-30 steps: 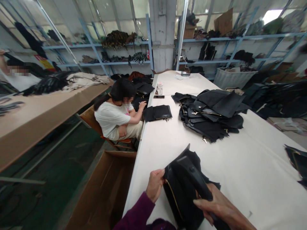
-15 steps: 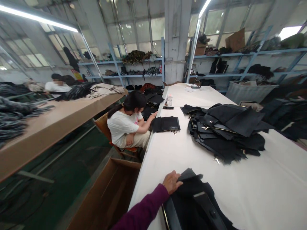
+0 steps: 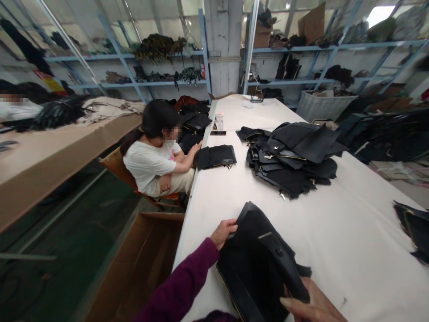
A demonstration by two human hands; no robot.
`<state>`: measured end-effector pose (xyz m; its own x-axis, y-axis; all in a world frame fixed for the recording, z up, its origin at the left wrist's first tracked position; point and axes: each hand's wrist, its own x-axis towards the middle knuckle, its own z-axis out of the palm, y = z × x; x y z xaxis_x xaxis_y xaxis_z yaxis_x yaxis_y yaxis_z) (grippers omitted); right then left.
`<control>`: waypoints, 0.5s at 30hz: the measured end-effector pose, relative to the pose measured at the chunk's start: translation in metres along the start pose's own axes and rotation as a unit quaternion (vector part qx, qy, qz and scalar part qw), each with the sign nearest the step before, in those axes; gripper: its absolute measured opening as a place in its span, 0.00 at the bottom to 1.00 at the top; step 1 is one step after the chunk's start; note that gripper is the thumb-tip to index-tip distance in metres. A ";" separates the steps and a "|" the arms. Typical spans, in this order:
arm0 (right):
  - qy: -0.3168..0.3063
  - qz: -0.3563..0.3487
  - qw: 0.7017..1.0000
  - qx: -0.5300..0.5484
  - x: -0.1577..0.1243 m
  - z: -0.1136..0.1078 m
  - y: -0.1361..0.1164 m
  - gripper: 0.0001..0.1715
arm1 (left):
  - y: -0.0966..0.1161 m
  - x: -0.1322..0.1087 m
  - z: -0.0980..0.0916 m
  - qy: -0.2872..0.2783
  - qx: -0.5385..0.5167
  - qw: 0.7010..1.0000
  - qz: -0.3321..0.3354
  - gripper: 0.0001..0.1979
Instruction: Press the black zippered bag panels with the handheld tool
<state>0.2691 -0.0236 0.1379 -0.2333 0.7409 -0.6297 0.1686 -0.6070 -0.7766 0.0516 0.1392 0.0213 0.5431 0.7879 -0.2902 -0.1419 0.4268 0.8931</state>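
A black fabric bag piece (image 3: pixel 246 255) with smooth dark trim and a gold zipper along its lower left edge lies at the near end of the white table. My left hand (image 3: pixel 224 233), in a purple sleeve, pinches its upper left edge. At the lower right, my right hand (image 3: pixel 313 302) is closed around the end of a smooth black flap (image 3: pixel 284 264) on the same piece, which bends upward and bears a round snap. Farther up the table rests a heap of similar black pieces (image 3: pixel 295 156) with gold zippers.
A co-worker (image 3: pixel 150 156) sits at the table's left edge by a black piece (image 3: pixel 216 156). Near them are a phone (image 3: pixel 218 133) and a can (image 3: pixel 219 120). A cardboard box (image 3: pixel 134 268) stands on the floor at left. Another black piece (image 3: pixel 414 228) lies at the right.
My right hand has come into view and grips the flap. My left hand now pinches the piece's edge, where it lay on top before. The view has tilted down and turned right.
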 end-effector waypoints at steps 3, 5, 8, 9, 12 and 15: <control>-0.018 -0.054 0.998 0.008 0.008 0.006 -0.009 0.21 | 0.009 -0.010 0.014 -0.010 -0.043 0.999 0.005 0.22; -0.029 -0.083 0.996 0.010 0.017 0.009 -0.011 0.21 | 0.015 -0.017 0.023 -0.023 -0.072 0.997 0.008 0.22; -0.017 -0.089 0.996 0.012 0.031 0.007 -0.008 0.22 | 0.020 -0.027 0.032 -0.053 -0.100 0.994 0.006 0.22; -0.010 -0.090 0.996 0.018 0.035 0.005 -0.008 0.22 | 0.021 -0.030 0.033 -0.065 -0.099 0.993 0.004 0.22; 0.003 -0.097 0.995 0.025 0.039 -0.003 -0.012 0.22 | 0.021 -0.037 0.033 -0.097 -0.081 0.992 -0.007 0.22; 0.019 -0.107 0.994 -0.004 0.031 -0.013 -0.020 0.25 | 0.026 -0.031 0.029 -0.070 -0.006 0.998 0.005 0.20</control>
<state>0.2709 0.0150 0.1339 -0.2284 0.8636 -0.4494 0.1263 -0.4315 -0.8932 0.0551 0.1126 0.0635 0.6512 0.7230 -0.2307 -0.1572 0.4259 0.8910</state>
